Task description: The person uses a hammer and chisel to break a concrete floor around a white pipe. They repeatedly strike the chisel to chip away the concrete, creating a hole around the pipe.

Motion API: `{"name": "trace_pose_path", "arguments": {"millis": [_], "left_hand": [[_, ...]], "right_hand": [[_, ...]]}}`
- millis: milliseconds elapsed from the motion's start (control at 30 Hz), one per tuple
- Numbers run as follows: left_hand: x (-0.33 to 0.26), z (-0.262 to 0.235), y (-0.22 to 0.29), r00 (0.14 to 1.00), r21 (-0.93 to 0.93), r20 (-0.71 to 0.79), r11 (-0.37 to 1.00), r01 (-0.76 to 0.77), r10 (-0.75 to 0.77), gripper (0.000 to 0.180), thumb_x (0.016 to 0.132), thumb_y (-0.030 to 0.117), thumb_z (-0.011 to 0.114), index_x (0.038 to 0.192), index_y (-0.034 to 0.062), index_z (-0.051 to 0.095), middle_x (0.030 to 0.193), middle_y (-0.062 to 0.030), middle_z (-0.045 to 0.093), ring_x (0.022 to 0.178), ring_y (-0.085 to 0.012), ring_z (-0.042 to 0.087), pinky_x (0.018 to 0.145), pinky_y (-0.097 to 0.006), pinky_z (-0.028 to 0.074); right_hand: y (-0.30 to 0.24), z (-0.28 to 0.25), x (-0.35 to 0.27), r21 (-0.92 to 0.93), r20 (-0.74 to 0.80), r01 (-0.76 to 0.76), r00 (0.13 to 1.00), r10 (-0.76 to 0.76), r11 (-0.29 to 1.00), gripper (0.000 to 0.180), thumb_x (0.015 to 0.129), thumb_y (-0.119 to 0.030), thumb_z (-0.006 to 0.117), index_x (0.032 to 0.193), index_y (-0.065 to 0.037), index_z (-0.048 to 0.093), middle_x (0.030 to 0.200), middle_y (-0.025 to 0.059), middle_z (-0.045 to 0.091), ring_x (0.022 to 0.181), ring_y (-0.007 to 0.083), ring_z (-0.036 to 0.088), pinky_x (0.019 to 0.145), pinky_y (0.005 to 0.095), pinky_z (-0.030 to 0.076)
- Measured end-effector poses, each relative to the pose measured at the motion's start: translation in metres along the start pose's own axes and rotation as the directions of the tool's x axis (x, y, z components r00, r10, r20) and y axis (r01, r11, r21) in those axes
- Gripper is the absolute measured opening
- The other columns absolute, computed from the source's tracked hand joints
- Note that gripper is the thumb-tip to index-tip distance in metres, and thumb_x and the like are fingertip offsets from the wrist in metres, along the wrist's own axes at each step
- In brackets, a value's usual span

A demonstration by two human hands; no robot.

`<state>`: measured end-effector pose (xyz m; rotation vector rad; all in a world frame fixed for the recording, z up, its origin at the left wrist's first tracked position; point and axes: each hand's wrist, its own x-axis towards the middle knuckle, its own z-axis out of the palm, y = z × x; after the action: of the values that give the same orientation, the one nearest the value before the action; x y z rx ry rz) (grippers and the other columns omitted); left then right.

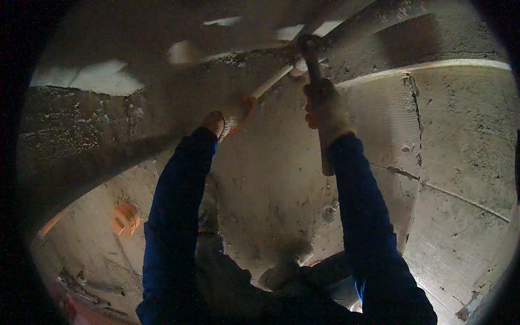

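Observation:
Both my arms, in dark blue sleeves and work gloves, reach up to the top of a rough grey concrete wall [271, 179]. My left hand [230, 116] grips the orange-collared end of a pale rod-like chisel [273, 80] whose tip points into the joint where wall meets ceiling. My right hand [325, 108] is closed around the wooden handle of a hammer [317, 81]. The dark hammer head [304, 44] sits right at the chisel's upper end, by a chipped patch of the joint.
An orange round box [125, 218] is set in the wall at lower left. A ribbed plaster panel [387, 114] with a cracked edge lies to the right. Pale chipped patches [103, 78] mark the ceiling. My dusty shoe [279, 273] and rubble show below.

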<state>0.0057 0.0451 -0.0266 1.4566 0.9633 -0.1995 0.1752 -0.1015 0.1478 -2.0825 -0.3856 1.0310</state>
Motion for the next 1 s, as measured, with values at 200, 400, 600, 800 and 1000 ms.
{"name": "trace_pose_path", "arguments": {"millis": [200, 400, 600, 800, 1000], "left_hand": [[-0.009, -0.017, 0.009, 0.996, 0.440, -0.036, 0.896, -0.063, 0.087, 0.048, 0.102, 0.047, 0.039, 0.122, 0.0084, 0.059, 0.095, -0.0131, 0.068, 0.084, -0.0267, 0.065, 0.076, -0.043, 0.052], [0.020, 0.006, -0.028, 0.976, 0.178, 0.008, 0.960, -0.216, 0.218, 0.044, 0.100, 0.050, 0.044, 0.106, 0.0115, 0.064, 0.074, -0.0054, 0.065, 0.061, -0.0186, 0.062, 0.053, -0.040, 0.048], [0.017, 0.005, -0.046, 0.988, 0.164, -0.036, 0.976, -0.141, 0.148, 0.041, 0.100, 0.050, 0.041, 0.094, 0.0156, 0.063, 0.071, -0.0010, 0.061, 0.056, -0.0152, 0.056, 0.052, -0.039, 0.045], [0.021, 0.020, -0.045, 0.991, 0.137, -0.069, 0.985, -0.101, 0.111, 0.038, 0.101, 0.044, 0.038, 0.091, 0.0143, 0.059, 0.074, -0.0019, 0.062, 0.061, -0.0174, 0.059, 0.057, -0.039, 0.047], [0.029, 0.035, -0.063, 0.681, 0.387, -0.237, 0.711, -0.588, 0.692, 0.032, 0.102, 0.037, 0.038, 0.097, 0.0129, 0.059, 0.077, -0.0064, 0.063, 0.065, -0.0191, 0.060, 0.062, -0.038, 0.049]], "right_hand": [[-0.001, 0.002, 0.023, -0.743, -0.175, 0.438, 0.603, -0.778, 0.507, 0.032, 0.099, -0.038, 0.053, 0.106, -0.006, 0.053, 0.069, 0.0096, 0.063, 0.058, 0.0239, 0.064, 0.054, 0.0399, 0.052], [0.014, 0.008, 0.040, -0.305, 0.083, -0.027, 0.995, 0.055, 0.952, 0.022, 0.098, -0.032, 0.057, 0.104, -0.013, 0.049, 0.065, 0.0012, 0.049, 0.049, 0.0145, 0.049, 0.043, 0.0331, 0.043], [-0.012, 0.001, 0.016, -0.306, -0.120, 0.368, 0.900, -0.420, 0.878, 0.031, 0.099, -0.038, 0.052, 0.104, -0.008, 0.052, 0.069, 0.0089, 0.057, 0.057, 0.0244, 0.060, 0.051, 0.0404, 0.049], [0.001, 0.013, 0.032, -0.564, 0.013, 0.159, 0.983, -0.185, 0.810, 0.028, 0.099, -0.036, 0.052, 0.104, -0.008, 0.050, 0.065, 0.0012, 0.052, 0.050, 0.0128, 0.051, 0.044, 0.0292, 0.041], [-0.030, 0.009, 0.017, -0.351, 0.018, 0.137, 0.990, -0.139, 0.926, 0.029, 0.098, -0.038, 0.055, 0.105, -0.010, 0.053, 0.067, 0.0014, 0.054, 0.052, 0.0133, 0.053, 0.045, 0.0306, 0.044]]}}
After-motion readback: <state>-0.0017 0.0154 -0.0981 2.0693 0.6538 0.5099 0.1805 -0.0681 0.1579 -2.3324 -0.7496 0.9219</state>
